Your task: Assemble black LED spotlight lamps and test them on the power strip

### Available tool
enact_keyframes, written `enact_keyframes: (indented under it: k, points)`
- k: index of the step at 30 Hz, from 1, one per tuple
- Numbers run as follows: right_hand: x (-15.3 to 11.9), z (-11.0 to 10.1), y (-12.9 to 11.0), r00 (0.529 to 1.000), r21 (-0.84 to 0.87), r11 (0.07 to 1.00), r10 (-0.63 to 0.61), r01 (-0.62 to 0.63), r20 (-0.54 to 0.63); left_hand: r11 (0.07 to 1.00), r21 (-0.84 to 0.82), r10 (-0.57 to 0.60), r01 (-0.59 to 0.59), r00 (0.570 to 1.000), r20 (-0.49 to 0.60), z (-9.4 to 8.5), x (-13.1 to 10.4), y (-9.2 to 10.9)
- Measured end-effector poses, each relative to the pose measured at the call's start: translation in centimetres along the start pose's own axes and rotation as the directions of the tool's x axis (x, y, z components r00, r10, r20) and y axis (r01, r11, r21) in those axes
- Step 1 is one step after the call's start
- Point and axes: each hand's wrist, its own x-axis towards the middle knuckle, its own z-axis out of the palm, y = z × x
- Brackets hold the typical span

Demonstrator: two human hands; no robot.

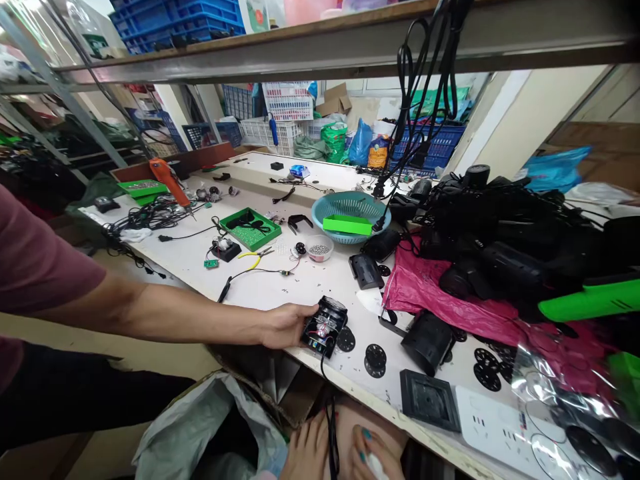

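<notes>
At the bottom edge my left hand [306, 448] lies flat with its fingers stretched out, beside a hanging black cord [332, 433]. My right hand [370, 455] is curled around a small white object [377, 467], mostly cut off by the frame, so its kind is unclear. Above them, at the table's front edge, a co-worker's hand [286, 325] holds an opened black device [326, 325] with wires and a small circuit board showing. The cord runs down from that device. Neither of my hands touches it.
Black perforated discs [375, 360], a black cylindrical housing [428, 341] and a square black frame [429, 400] lie to the right, near a white power strip [500, 427]. Farther back are a blue basket [325, 208], a green tray [273, 235] and yellow-handled pliers [256, 259]. Cables hang overhead.
</notes>
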Motion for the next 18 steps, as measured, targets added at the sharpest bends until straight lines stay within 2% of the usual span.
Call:
enact_keyframes:
  k: [3, 6, 11, 18]
  points:
    - [0.0, -0.5, -0.7, 0.998, 0.087, 0.995, 0.047, -0.05, 0.037, 0.999, -0.035, 0.03, -0.027, 0.995, 0.1, 0.5, 0.3, -0.7]
    - [0.3, 0.2, -1.3, 0.992, 0.111, 0.988, 0.094, -0.104, 0.089, 0.999, -0.054, 0.016, -0.006, 0.982, 0.189, 0.8, 0.7, -1.1]
    - [0.2, 0.8, -1.3, 0.988, 0.126, 0.983, 0.123, -0.134, 0.095, 0.995, -0.092, -0.008, 0.028, 0.978, 0.21, 0.4, 0.8, -0.9]
    - [-0.1, 0.7, -1.0, 0.993, 0.131, 0.985, 0.105, -0.111, 0.058, 0.995, -0.093, 0.038, -0.019, 0.977, 0.208, -1.4, 0.4, -0.6]
